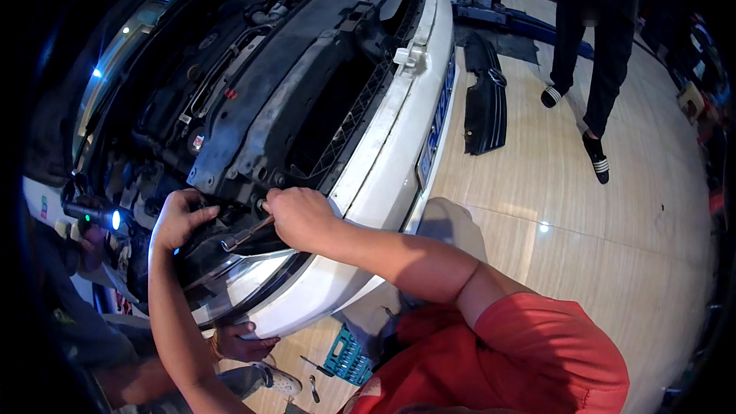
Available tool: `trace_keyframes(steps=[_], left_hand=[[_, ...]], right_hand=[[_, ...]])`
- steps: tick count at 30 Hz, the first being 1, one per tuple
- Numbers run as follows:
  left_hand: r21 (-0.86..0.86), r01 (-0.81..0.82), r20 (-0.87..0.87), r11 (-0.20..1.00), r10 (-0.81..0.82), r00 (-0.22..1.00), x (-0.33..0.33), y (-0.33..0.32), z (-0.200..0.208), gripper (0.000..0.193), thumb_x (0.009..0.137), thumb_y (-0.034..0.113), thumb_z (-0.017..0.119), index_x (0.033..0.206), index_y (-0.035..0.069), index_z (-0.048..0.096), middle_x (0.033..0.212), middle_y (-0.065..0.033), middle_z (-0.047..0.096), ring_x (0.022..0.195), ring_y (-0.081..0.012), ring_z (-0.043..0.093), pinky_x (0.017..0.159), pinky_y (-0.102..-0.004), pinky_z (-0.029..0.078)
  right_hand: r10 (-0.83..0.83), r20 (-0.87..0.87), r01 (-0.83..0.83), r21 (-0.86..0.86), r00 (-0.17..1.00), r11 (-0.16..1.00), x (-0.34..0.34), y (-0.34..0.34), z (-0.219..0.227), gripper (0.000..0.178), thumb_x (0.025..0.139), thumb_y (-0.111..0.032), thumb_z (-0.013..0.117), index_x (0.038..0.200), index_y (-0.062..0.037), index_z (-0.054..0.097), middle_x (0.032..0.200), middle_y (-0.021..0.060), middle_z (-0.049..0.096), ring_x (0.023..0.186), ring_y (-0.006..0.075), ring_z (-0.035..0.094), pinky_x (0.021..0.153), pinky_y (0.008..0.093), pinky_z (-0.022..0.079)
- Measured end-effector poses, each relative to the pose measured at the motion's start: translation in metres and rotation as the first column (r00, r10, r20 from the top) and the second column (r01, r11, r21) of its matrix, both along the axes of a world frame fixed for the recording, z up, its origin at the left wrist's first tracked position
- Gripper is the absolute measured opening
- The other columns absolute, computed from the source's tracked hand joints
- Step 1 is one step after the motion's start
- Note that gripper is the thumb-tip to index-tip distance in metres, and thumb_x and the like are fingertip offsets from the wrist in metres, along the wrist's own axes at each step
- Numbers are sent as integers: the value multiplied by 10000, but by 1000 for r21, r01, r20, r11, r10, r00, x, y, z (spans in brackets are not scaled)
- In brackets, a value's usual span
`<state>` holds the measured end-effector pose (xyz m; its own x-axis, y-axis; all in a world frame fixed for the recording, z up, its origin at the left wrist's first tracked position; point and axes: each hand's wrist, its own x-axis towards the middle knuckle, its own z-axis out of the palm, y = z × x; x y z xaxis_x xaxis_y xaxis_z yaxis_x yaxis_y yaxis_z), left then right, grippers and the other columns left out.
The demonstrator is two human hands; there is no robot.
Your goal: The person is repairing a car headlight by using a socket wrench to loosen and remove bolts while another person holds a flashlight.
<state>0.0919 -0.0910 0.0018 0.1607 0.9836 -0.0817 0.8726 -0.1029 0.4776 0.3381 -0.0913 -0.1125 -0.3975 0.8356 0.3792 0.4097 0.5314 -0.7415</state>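
Note:
My left hand (180,218) is at the front corner of a white car's engine bay, above the headlight (249,284). Its fingers curl round a dark part beside the radiator support panel (268,119); what they grip is hidden. My right hand (299,218) is closed round a metal socket wrench (247,235), which slants down and left above the headlight. Its far end points toward my left hand without touching it.
At the left a co-worker's hand (93,241) holds a lit flashlight (96,215). Another hand (244,341) supports the bumper (349,280) from below. A teal crate (349,356) and a ratchet (314,389) lie on the floor. A black grille (485,100) lies near a standing person (594,38).

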Motion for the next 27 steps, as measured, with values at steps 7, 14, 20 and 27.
trace_keyframes(steps=[7,14,20,27], left_hand=[[-5,19,-48,1000,-19,999,5,3,4,434,742,301,771,747,-94,593,684,-91,546,682,-162,520,660,-352,433],[9,24,-66,1000,-23,998,-2,5,2,404,751,285,782,762,-87,627,653,-100,559,651,-164,527,633,-345,437],[4,-19,-23,1000,19,1000,-5,5,-3,399,755,283,786,747,-86,632,645,-87,543,635,-155,510,616,-343,426],[-30,-51,-57,998,50,997,-1,1,4,373,762,279,793,770,-69,659,627,-68,545,615,-142,505,597,-336,426]], right_hand=[[-21,10,22,-27,1000,999,-1,2,-2,161,927,-152,580,885,1,608,797,237,673,807,420,667,723,510,524],[-45,-15,44,-48,999,998,-3,0,-3,150,925,-142,572,886,-4,613,796,231,675,808,426,665,729,519,523],[-29,-33,26,-90,999,996,-2,1,0,120,903,-119,593,858,-9,610,797,236,675,825,438,660,753,517,522],[-25,-21,24,-70,999,997,-1,-1,1,164,918,-140,583,829,-4,600,793,234,668,805,445,649,726,524,512]])
